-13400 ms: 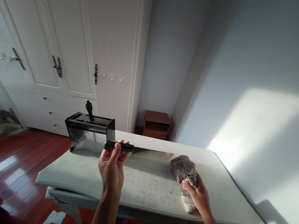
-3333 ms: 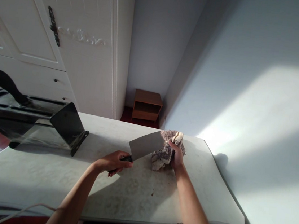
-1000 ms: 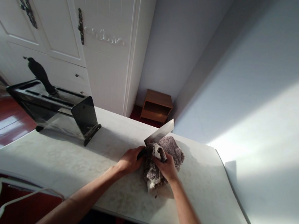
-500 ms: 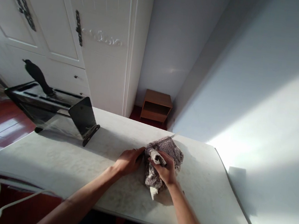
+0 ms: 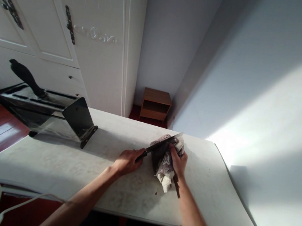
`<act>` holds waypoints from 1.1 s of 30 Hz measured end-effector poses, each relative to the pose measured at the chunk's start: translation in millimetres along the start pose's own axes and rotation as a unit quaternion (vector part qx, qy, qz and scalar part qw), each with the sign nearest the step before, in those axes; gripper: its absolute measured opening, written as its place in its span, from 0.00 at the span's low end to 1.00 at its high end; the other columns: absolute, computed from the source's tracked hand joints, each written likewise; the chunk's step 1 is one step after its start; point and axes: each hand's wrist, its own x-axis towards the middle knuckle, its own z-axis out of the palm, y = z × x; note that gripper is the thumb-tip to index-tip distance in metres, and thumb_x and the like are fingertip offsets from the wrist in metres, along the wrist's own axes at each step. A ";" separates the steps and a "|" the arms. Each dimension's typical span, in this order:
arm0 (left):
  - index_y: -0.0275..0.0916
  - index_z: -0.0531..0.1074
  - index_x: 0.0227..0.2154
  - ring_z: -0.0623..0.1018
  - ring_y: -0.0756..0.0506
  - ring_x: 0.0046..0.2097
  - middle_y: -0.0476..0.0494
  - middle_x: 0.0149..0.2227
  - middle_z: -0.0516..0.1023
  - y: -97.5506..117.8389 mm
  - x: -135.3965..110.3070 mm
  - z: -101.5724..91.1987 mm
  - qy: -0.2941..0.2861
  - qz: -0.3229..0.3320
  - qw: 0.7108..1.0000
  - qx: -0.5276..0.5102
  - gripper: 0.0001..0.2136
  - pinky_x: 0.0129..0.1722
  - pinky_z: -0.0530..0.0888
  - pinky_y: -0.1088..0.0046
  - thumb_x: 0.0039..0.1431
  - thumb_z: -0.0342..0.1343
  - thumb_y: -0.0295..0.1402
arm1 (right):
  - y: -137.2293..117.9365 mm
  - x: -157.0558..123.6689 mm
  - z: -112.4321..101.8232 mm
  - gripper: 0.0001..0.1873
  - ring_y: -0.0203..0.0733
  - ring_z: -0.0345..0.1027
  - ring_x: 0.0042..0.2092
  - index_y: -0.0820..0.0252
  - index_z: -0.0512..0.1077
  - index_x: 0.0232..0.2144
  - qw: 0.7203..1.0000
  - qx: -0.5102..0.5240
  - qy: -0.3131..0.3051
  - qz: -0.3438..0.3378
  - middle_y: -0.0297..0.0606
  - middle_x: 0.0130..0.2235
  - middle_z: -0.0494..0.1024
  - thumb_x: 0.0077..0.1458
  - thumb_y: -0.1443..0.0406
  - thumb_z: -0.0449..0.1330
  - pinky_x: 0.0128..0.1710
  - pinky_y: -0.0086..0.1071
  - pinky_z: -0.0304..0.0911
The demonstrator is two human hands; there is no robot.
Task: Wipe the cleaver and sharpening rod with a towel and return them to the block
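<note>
My left hand [image 5: 130, 161] grips the black handle of a knife [image 5: 160, 143], whose blade points up and to the right, away from me. Bunched against the far part of the blade is a grey-brown and white cloth [image 5: 165, 166], held by my right hand [image 5: 178, 161]. My right thumb lies near the blade with cloth around it, and the other fingers are partly hidden. One end of the cloth hangs down toward the tabletop. To the left stands a black knife block [image 5: 77, 120] with clear sides and a black handle [image 5: 27, 77] sticking up from a slot.
The white tabletop [image 5: 113, 192] extends under both arms, with a small brown speck below the cloth. A white wardrobe [image 5: 98, 73] stands behind it, and a wooden nightstand [image 5: 157, 96] sits in the corner. A wall [image 5: 262, 123] borders the right side. A white cable [image 5: 27, 200] hangs lower left.
My right hand has shifted the cloth to the blade's right side, uncovering much of the blade that was wrapped before. The view has turned slightly to the right.
</note>
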 end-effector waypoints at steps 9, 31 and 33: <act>0.40 0.71 0.50 0.76 0.44 0.33 0.43 0.32 0.77 0.4 -0.6 -2.3 0.012 0.026 0.999 -0.018 0.17 0.31 0.65 0.72 0.61 0.46 0.35 | -2.7 17.3 -14.9 0.28 0.47 0.72 0.38 0.69 0.76 0.34 0.991 0.039 0.104 0.075 0.43 0.33 0.79 0.40 0.49 0.67 0.32 0.31 0.66; 0.33 0.70 0.33 0.67 0.51 0.32 0.48 0.29 0.68 15.3 -2.5 -3.6 -0.036 -0.006 0.937 -0.347 0.10 0.31 0.63 0.79 0.54 0.55 0.36 | 16.7 12.8 8.6 0.10 0.39 0.70 0.30 0.60 0.70 0.26 0.913 0.328 -0.057 0.235 0.34 0.26 0.75 0.44 0.59 0.61 0.34 0.33 0.69; 0.33 0.70 0.34 0.67 0.51 0.33 0.48 0.29 0.67 14.7 -2.2 -1.0 -0.032 -0.014 0.933 -0.357 0.10 0.31 0.63 0.79 0.54 0.55 0.35 | 16.6 4.8 15.7 0.14 0.42 0.72 0.32 0.59 0.71 0.26 0.886 0.345 -0.109 0.291 0.37 0.26 0.76 0.50 0.54 0.57 0.38 0.37 0.71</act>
